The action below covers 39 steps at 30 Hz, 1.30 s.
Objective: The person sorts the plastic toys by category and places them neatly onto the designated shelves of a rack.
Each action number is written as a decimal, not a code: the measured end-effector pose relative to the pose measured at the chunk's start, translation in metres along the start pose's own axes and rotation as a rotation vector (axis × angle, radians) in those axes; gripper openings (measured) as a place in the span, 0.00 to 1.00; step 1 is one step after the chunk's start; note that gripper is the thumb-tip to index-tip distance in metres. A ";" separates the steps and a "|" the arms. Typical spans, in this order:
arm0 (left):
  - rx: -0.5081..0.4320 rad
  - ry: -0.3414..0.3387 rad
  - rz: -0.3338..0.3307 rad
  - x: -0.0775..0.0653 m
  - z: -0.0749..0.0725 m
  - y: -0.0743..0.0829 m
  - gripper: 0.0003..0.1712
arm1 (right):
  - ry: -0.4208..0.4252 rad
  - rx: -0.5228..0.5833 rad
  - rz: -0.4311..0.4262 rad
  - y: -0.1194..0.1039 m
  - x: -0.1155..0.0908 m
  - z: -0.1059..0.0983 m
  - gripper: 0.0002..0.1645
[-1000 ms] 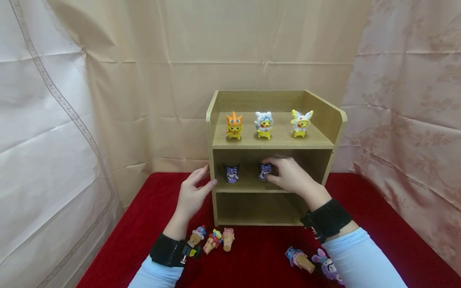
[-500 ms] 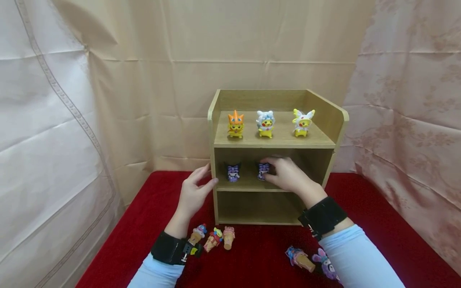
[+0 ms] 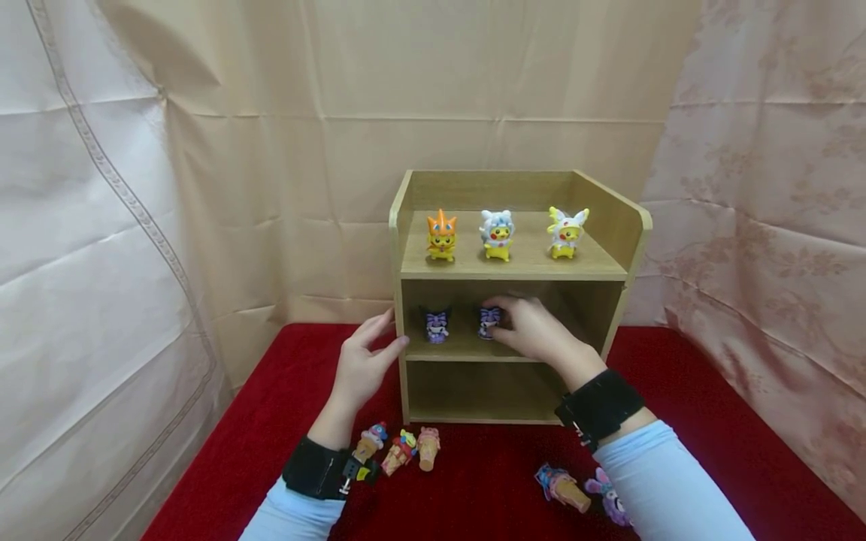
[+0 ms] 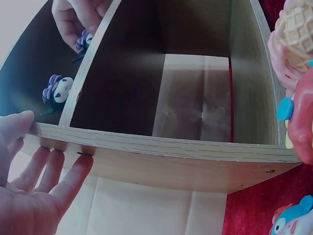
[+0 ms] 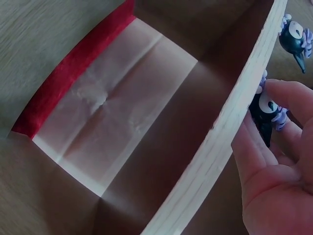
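Note:
My right hand (image 3: 534, 329) reaches into the middle compartment of a small wooden shelf (image 3: 514, 276) and pinches a purple and black figurine (image 3: 488, 321) between thumb and fingers. In the right wrist view that figurine (image 5: 266, 110) stands upright near the shelf board's edge. A similar figurine (image 3: 436, 326) stands to its left in the same compartment. My left hand (image 3: 361, 364) rests against the shelf's left side panel, thumb at the front edge. The left wrist view shows its straight fingers (image 4: 73, 178) touching the panel's outer face.
Three yellow figurines in costume hats, one orange-hatted (image 3: 442, 239), stand on the top shelf. On the red cloth (image 3: 487, 481) lie ice-cream-cone figures (image 3: 428, 449) at front left, with another cone figure (image 3: 563, 488) and a purple bunny-eared figure (image 3: 609, 497) at front right.
My right hand has slid the pinched figurine slightly left along the middle shelf, closer to the other one. The left hand has stayed on the side panel.

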<state>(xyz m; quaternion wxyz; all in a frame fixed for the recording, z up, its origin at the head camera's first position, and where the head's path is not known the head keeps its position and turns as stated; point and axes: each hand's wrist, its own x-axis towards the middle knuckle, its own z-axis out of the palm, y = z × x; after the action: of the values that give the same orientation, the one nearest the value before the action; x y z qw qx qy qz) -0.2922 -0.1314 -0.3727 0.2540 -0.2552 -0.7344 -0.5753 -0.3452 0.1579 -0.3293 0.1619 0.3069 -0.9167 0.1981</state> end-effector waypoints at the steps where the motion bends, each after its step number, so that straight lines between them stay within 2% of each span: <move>1: -0.002 -0.001 -0.003 0.000 0.000 0.000 0.29 | -0.001 0.005 0.002 0.000 0.000 0.000 0.25; 28: 0.009 -0.008 -0.020 0.000 -0.001 0.003 0.29 | -0.061 0.028 0.026 -0.002 -0.002 -0.005 0.26; 39: 0.013 -0.005 -0.016 -0.001 -0.001 0.001 0.29 | -0.038 0.042 -0.003 0.000 -0.003 -0.006 0.25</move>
<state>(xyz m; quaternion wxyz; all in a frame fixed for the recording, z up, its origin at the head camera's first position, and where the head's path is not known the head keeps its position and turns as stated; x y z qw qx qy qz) -0.2906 -0.1323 -0.3721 0.2490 -0.2491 -0.7410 -0.5717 -0.3420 0.1624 -0.3249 0.1384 0.3151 -0.9149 0.2112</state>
